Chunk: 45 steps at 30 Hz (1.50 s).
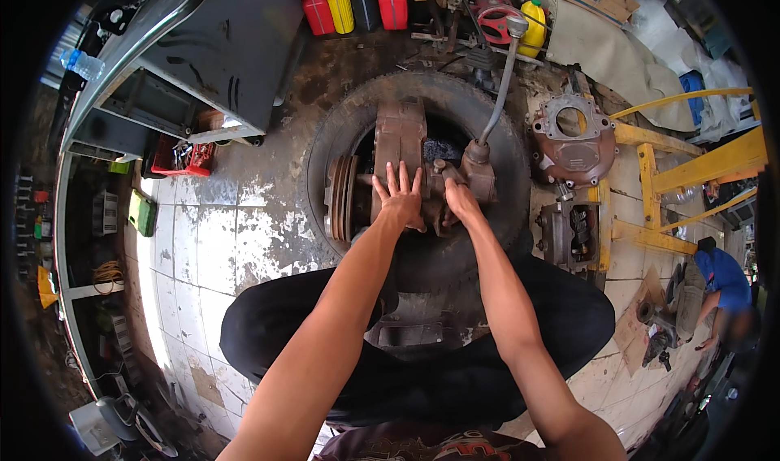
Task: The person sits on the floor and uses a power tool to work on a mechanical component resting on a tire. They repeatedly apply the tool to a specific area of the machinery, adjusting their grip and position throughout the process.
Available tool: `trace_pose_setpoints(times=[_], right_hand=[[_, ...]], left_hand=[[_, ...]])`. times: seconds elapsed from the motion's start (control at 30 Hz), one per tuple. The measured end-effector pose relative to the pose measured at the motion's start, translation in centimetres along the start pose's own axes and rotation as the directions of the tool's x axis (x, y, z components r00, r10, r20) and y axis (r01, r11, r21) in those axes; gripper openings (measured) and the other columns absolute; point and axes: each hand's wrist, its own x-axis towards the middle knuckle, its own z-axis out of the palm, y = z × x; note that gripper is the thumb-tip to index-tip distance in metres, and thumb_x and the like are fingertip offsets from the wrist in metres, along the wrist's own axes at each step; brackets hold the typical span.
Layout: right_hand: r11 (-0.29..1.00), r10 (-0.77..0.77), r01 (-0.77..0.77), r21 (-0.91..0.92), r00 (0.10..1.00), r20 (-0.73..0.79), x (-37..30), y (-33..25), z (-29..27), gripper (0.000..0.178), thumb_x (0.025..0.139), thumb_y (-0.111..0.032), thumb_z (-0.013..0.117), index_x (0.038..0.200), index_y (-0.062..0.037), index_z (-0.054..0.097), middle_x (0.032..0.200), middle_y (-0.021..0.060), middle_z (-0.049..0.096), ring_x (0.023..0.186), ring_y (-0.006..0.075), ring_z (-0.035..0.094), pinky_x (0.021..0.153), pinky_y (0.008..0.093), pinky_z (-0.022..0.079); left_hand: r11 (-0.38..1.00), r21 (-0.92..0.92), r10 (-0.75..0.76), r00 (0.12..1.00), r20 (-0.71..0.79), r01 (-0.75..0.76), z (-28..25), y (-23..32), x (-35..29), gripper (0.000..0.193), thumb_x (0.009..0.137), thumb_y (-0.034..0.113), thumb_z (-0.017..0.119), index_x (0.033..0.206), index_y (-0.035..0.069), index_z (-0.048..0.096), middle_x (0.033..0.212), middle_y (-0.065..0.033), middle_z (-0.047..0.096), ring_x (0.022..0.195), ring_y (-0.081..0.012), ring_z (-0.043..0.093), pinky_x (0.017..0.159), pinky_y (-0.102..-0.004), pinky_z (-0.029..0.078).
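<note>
A brown, greasy gearbox (pixel 400 128) lies across a large black tyre (pixel 341 108) on the floor between my knees. My left hand (pixel 398 197) is spread flat on top of its housing, fingers apart. Close by on the right, my right hand (pixel 461 199) is closed at the housing, beside a short upright bolt-like stub (pixel 439 165); what its fingers grip is hidden. A ribbed, rusty drum (pixel 343 198) sits at the gearbox's left end. From its right end a long bent gear lever (pixel 500 87) rises, topped with a round knob (pixel 517 26).
A brown bell housing (pixel 573 140) and an open metal casing (pixel 570 233) stand right, near a yellow metal frame (pixel 650 185). Left are a grey cabinet (pixel 215 63) and a red tool tray (pixel 180 156). Jerrycans (pixel 393 2) line the back. A person (pixel 723 286) crouches far right.
</note>
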Motion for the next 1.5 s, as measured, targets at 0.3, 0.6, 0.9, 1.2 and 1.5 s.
trace_pose_setpoints(times=[0.3, 0.6, 0.9, 1.2, 1.5], right_hand=[[0.988, 0.087, -0.105, 0.11, 0.984, 0.154, -0.4, -3.2, 0.9, 0.053, 0.1, -0.031, 0.029, 0.089, 0.0112, 0.06, 0.078, 0.0331, 0.065, 0.062, 0.0419, 0.068, 0.061, 0.0467, 0.057], [0.927, 0.158, -0.171, 0.333, 0.985, 0.067, 0.3, -1.0, -1.1, 0.062, 0.1, -0.044, 0.034, 0.085, 0.0115, 0.058, 0.068, 0.0243, 0.062, 0.054, 0.0325, 0.065, 0.051, 0.0431, 0.056], [0.96, 0.095, -0.113, 0.257, 0.992, 0.08, -0.7, -1.3, -1.0, 0.063, 0.098, -0.044, 0.033, 0.084, 0.0109, 0.059, 0.061, 0.0214, 0.06, 0.048, 0.0296, 0.062, 0.049, 0.0427, 0.054], [0.986, 0.071, -0.078, 0.148, 0.996, 0.054, -0.6, 0.2, -0.5, 0.061, 0.097, -0.044, 0.031, 0.079, 0.0065, 0.059, 0.065, 0.0198, 0.061, 0.054, 0.0314, 0.064, 0.051, 0.0442, 0.055], [0.931, 0.141, -0.161, 0.328, 0.986, 0.083, -0.2, -0.5, -0.4, 0.053, 0.095, -0.042, 0.036, 0.082, 0.0056, 0.056, 0.054, 0.0144, 0.052, 0.042, 0.026, 0.053, 0.042, 0.0435, 0.05]], left_hand=[[0.997, -0.012, -0.08, 0.996, 0.031, 0.081, 1.0, -2.8, -0.3, 0.148, 0.056, 0.059, 0.088, 0.158, 0.015, -0.01, 0.162, -0.024, -0.015, 0.145, -0.0519, -0.02, 0.105, -0.0793, -0.004], [1.0, 0.002, -0.026, 1.0, 0.018, 0.026, 0.4, -0.6, 0.1, 0.147, 0.057, 0.057, 0.088, 0.158, 0.014, -0.009, 0.162, -0.0243, -0.015, 0.144, -0.0524, -0.021, 0.105, -0.0794, -0.004], [0.999, 0.01, -0.054, 0.999, 0.001, 0.054, -0.5, -1.2, 0.3, 0.147, 0.057, 0.056, 0.089, 0.159, 0.014, -0.009, 0.162, -0.0237, -0.015, 0.145, -0.0521, -0.02, 0.105, -0.0789, -0.005], [0.999, 0.006, -0.045, 0.999, 0.015, 0.045, -0.4, -1.2, 0.0, 0.146, 0.058, 0.059, 0.087, 0.159, 0.014, -0.009, 0.163, -0.0229, -0.015, 0.145, -0.0517, -0.02, 0.105, -0.079, -0.004], [1.0, 0.0, -0.018, 1.0, 0.005, 0.018, 0.0, -1.6, 0.4, 0.146, 0.058, 0.06, 0.086, 0.158, 0.012, -0.009, 0.162, -0.0244, -0.016, 0.144, -0.0532, -0.021, 0.105, -0.0796, -0.004]])
